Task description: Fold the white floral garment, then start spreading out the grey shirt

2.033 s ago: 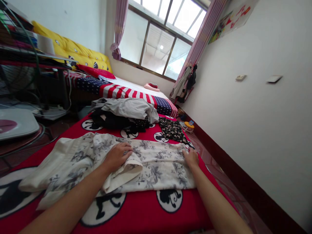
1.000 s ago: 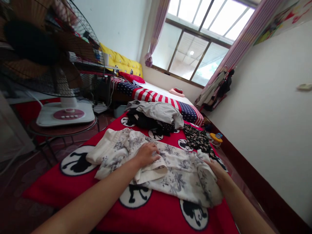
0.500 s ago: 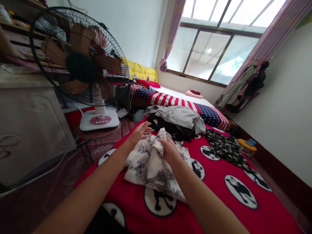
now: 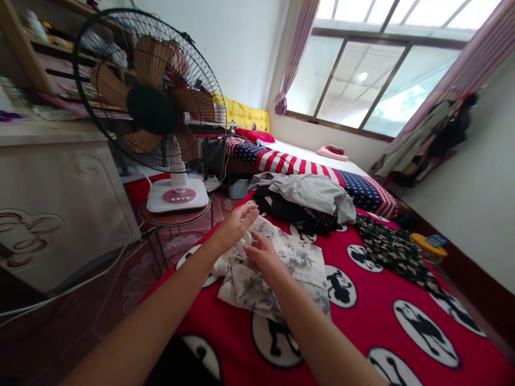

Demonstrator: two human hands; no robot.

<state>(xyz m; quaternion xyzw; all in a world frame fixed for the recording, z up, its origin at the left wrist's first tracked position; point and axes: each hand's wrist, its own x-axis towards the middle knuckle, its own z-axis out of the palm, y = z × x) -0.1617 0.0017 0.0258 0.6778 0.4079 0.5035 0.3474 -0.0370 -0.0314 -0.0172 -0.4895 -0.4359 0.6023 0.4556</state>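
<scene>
A white garment with a grey floral print (image 4: 300,257) lies partly folded on the red blanket (image 4: 374,289) in front of me. Over its left far edge, my left hand (image 4: 238,228) is open, with fingers extended and the palm turned toward the right. My right hand (image 4: 269,258) is bent over the garment's left part, its fingers curled at a loose bit of white cloth. The tips of those fingers are partly hidden. Beyond the garment is a heap with a light grey piece of clothing (image 4: 309,190) over black clothing (image 4: 281,208).
A black floral garment (image 4: 396,249) is spread on the right. At the left, a fan (image 4: 151,110) stands on a round stool (image 4: 177,216) beside a cabinet (image 4: 66,203). A yellow stool (image 4: 428,245) is near the right wall. Another bed (image 4: 306,153) stands beyond.
The bunched part of the floral garment has been laid down flatter. My right hand has come left and lower, closer to my left hand. The view has shifted slightly left.
</scene>
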